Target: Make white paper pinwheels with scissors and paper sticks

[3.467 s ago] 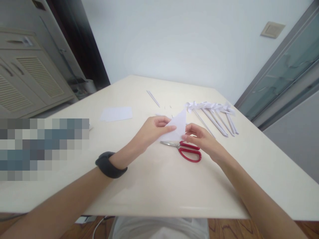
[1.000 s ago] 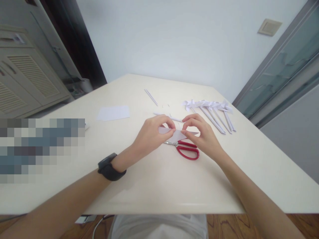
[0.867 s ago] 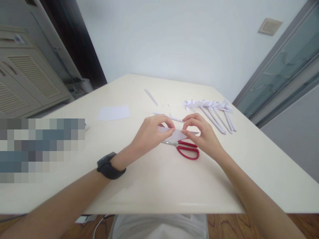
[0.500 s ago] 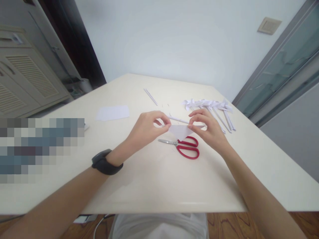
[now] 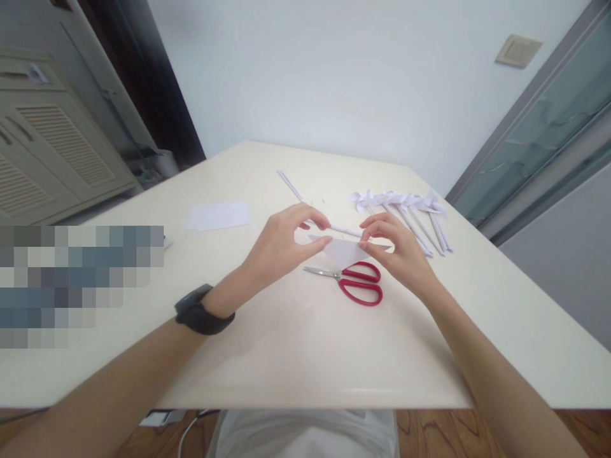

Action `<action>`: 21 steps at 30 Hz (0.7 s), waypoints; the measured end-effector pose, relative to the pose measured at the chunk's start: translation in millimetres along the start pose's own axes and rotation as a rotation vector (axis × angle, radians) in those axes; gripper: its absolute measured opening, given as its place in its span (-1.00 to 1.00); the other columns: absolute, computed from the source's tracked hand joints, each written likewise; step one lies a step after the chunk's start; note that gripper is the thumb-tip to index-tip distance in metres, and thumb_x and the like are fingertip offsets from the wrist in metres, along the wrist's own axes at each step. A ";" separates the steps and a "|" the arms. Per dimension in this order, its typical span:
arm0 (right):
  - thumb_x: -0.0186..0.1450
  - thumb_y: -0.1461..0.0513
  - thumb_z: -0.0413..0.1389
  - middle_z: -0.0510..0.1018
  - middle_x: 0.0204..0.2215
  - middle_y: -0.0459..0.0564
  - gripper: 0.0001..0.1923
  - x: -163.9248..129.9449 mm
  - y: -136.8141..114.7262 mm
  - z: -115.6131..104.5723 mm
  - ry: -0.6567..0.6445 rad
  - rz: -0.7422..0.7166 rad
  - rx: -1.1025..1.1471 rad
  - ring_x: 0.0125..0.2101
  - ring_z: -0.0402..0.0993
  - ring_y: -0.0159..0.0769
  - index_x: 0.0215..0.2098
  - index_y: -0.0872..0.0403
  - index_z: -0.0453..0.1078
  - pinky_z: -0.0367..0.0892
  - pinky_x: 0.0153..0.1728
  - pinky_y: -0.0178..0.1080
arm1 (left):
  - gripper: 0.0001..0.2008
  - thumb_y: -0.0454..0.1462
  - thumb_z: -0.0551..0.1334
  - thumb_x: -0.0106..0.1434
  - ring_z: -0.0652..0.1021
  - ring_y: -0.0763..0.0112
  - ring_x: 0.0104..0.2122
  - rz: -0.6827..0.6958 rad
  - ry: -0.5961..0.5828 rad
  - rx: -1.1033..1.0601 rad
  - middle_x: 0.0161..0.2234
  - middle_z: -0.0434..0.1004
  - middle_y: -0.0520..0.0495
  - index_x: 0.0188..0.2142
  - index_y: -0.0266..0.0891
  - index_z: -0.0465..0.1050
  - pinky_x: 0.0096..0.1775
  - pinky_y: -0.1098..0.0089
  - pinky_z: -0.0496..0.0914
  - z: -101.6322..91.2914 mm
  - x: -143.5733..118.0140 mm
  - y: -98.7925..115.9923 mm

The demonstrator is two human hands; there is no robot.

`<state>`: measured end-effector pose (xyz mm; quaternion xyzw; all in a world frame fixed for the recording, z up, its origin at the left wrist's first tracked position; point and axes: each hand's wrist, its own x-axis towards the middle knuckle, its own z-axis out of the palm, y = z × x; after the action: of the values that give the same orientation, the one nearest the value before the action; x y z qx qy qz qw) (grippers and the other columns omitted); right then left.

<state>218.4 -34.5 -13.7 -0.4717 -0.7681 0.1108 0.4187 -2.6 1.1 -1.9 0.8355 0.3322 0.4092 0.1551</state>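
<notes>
**A:** So, quick rundown of where we were at that point. We had the small white folded paper triangle (image 5: 347, 252) pinched between both hands, held just above the cream table top (image 5: 305, 356). Our left hand (image 5: 281, 245) gripped its left corner between thumb and forefinger, narrow pinch, the other fingers curled loosely. Our right hand (image 5: 398, 251) did the same on the right corner, fingertips closed on the paper edge.

**B:** And which way did the triangle point?

**A:** Long edge on top, running between the two hands, tip pointing down toward us. Right under that tip lay the red-handled steel scissors (image 5: 353, 285), flat on the table, blades aimed left, handles toward our right wrist. We couldn't tell whether the paper tip actually touched them.

**B:** What else was lying around?

**A:** Behind the hands we had one thin white rolled paper stick (image 5: 340, 229) lying crosswise, partly hidden by our fingers. Another thin white stick (image 5: 290, 185) sat further back, near the middle of the table. Off to the right was a row of white paper pinwheels on sticks (image 5: 410, 213), side by side, heads away from us. To the left, well apart, lay a flat white rectangular paper sheet (image 5: 218, 215). We also wore a black wristband (image 5: 200, 310) on the left wrist.
</notes>
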 end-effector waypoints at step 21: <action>0.21 0.37 0.05 0.35 -0.14 0.03 -0.90 -6.8 -17.3 18.7 -0.057 -0.147 -0.119 -0.11 0.32 -0.27 -0.32 0.07 0.33 0.24 -0.11 -0.22 | -0.88 -0.32 0.12 0.22 0.47 0.41 -0.31 0.032 -0.113 0.042 -0.34 0.49 0.01 -0.40 -0.22 0.42 -0.24 0.38 0.31 21.1 -11.6 6.1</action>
<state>194.9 -45.1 -19.3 -0.4345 -0.8175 0.0474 0.3750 11.5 -11.0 -18.4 0.8656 0.3179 0.3568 0.1494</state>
